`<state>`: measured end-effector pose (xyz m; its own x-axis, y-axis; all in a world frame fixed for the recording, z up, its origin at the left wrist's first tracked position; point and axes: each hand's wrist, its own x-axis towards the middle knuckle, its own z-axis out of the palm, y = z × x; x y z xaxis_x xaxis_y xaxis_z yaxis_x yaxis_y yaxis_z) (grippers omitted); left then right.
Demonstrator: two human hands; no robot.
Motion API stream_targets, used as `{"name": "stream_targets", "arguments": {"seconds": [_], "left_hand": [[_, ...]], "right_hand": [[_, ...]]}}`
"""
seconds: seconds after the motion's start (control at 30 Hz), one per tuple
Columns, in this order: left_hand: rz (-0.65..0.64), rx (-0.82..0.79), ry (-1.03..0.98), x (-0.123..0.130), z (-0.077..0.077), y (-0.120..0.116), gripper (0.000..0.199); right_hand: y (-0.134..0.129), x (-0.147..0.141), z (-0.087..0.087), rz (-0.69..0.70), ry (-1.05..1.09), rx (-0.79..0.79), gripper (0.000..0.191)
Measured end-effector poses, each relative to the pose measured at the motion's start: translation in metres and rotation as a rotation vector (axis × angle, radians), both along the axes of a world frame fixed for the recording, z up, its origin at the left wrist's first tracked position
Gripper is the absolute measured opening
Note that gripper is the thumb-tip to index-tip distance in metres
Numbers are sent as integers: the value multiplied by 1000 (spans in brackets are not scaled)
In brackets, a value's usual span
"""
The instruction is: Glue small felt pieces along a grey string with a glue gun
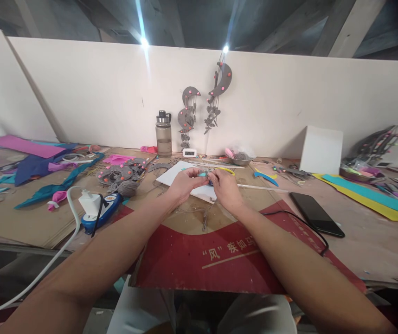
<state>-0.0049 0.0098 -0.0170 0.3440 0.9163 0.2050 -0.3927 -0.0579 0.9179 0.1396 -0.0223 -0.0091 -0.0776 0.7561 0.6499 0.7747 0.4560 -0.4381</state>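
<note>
My left hand (185, 184) pinches a small teal piece (203, 175), its fingertips close to those of my right hand. My right hand (224, 186) is closed too, its thumb and fingers pressed together on something small and dark that I cannot make out. A white sheet (171, 178) lies under both hands. Below them a knotted grey cord (204, 221) trails over the red and tan cardboard (181, 264). Yellow scissor-like handles (227, 170) show just behind my right hand.
A blue power strip (106, 213) with a white plug stands at left, near a grey yarn heap (124, 176). A phone (315, 214) and its cable lie at right. Behind are a bottle (164, 134), a small clock (189, 153) and hanging grey moon ornaments (224, 80).
</note>
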Motion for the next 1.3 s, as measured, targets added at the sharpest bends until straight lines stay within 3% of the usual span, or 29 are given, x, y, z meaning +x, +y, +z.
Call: {"name": "stream_targets", "arguments": {"seconds": [0.27, 0.47, 0.67, 1.13, 1.3], "left_hand": [[19, 24, 113, 0, 3, -5, 31], [120, 191, 412, -4, 9, -10, 27], [201, 320, 557, -5, 13, -15, 27], [298, 432, 691, -4, 7, -14, 21], [266, 317, 614, -3, 3, -9, 14]], "right_hand": [[-3, -2, 4, -47, 10, -30, 24], [-3, -1, 4, -71, 17, -30, 24], [-2, 0, 3, -80, 9, -25, 26], [-4, -2, 1, -76, -111, -16, 32], [-5, -4, 0, -18, -99, -56, 32]]}}
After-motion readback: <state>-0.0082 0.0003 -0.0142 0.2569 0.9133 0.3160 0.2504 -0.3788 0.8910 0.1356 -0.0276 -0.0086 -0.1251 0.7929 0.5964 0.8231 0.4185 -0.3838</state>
